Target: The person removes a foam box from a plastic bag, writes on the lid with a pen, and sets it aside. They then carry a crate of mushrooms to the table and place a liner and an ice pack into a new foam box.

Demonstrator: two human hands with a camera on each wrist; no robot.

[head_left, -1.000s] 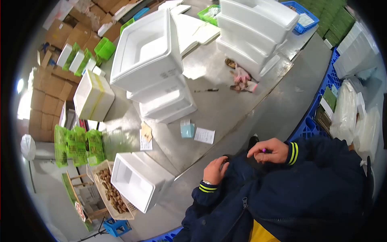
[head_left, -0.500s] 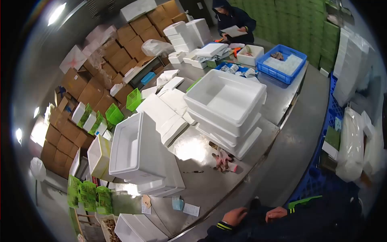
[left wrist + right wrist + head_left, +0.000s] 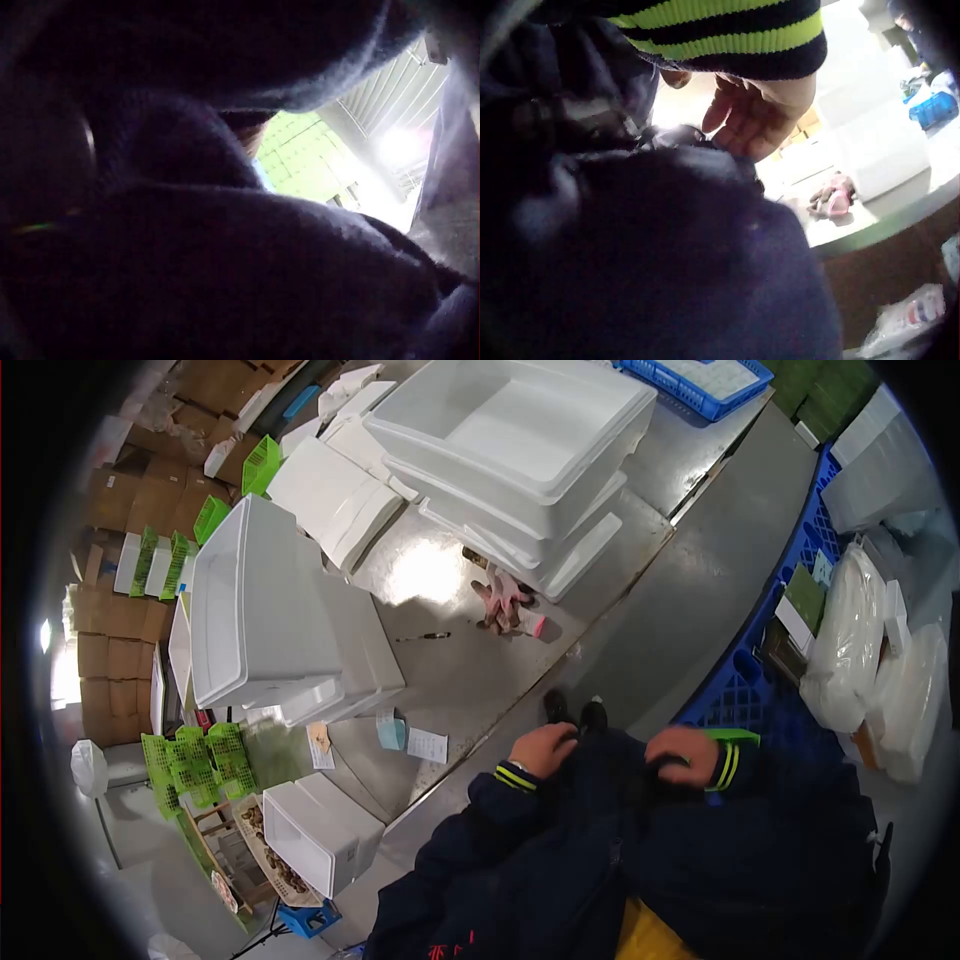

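Observation:
In the head view my left hand (image 3: 543,750) is in front of the dark jacket (image 3: 560,850), its fingers loosely bent beside the cloth. My right hand (image 3: 685,755) hangs to the right of it, slightly blurred, with fingers loosely curled. The right wrist view shows the right hand (image 3: 754,116) below a striped cuff (image 3: 735,34), fingertips close to the jacket and nothing visible in them. Dark cloth fills most of the left wrist view and hides the left hand there. Beyond both hands, pinkish gloves (image 3: 508,605) and a pen (image 3: 424,636) lie on the metal table (image 3: 460,690).
White foam boxes (image 3: 510,430) are stacked at the back, more foam boxes (image 3: 260,610) at the left. A small foam box (image 3: 320,830) stands near a crate of brownish items (image 3: 275,860). A note (image 3: 428,746) and blue packet (image 3: 392,734) lie on the table. Blue pallets (image 3: 740,700) line the right.
The head view tilts up toward the room and then back down. The purple thing seen at my right hand a second ago no longer shows. Both hands stay in front of the jacket.

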